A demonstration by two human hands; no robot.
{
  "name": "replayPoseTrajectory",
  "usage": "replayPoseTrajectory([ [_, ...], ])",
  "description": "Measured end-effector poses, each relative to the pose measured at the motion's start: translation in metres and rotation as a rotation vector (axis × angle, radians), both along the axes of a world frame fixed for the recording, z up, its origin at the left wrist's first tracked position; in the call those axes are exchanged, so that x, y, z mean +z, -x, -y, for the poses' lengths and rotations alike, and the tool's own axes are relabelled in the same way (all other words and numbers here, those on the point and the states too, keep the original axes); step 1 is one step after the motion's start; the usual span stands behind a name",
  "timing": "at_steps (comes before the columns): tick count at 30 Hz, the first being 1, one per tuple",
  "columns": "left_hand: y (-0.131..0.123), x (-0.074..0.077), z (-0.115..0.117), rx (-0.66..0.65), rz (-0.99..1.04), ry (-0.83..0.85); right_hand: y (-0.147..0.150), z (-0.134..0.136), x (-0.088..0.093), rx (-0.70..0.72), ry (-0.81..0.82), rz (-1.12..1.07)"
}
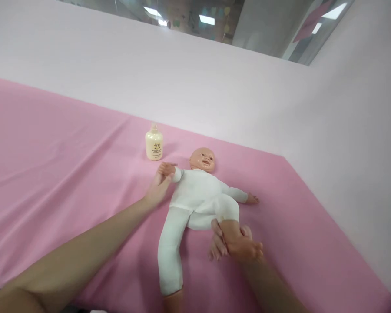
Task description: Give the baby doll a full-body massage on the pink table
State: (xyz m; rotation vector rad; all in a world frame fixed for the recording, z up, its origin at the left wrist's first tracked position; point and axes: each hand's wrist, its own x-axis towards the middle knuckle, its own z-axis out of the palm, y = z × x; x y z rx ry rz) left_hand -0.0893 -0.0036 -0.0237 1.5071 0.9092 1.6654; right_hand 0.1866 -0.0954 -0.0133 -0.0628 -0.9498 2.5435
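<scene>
Head view: both hands on a baby doll (198, 193) lying face-up on a pink sheet (68, 165).
Doll lies approx mid-frame, head twd 12 o'clock, legs twd 6. L hand (158, 189) at doll's 9–10 o'clock, fingers stretched out narrow, touching doll's small hand/wrist; can't tell if it grips. R hand (223, 243) at doll's 5 o'clock, fingers wrapped round the lower leg by the foot, that knee bent up. Other leg straight, flat on sheet. Cream bottle (154, 143) upright at doll's 11 o'clock, near L hand, not touching. Pale wall (215, 87) behind.
</scene>
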Motion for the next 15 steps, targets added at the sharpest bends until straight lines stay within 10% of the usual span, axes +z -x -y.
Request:
replayPoseTrajectory([
  [8, -0.008, 0.005, 0.016, -0.175, -0.823, -0.722, 0.009, 0.004, 0.004, -0.457, 0.155, 0.212],
  [15, -0.001, 0.012, 0.017, -0.14, -0.654, -0.51, 0.004, 0.01, -0.003, -0.357, 0.013, 0.207],
])
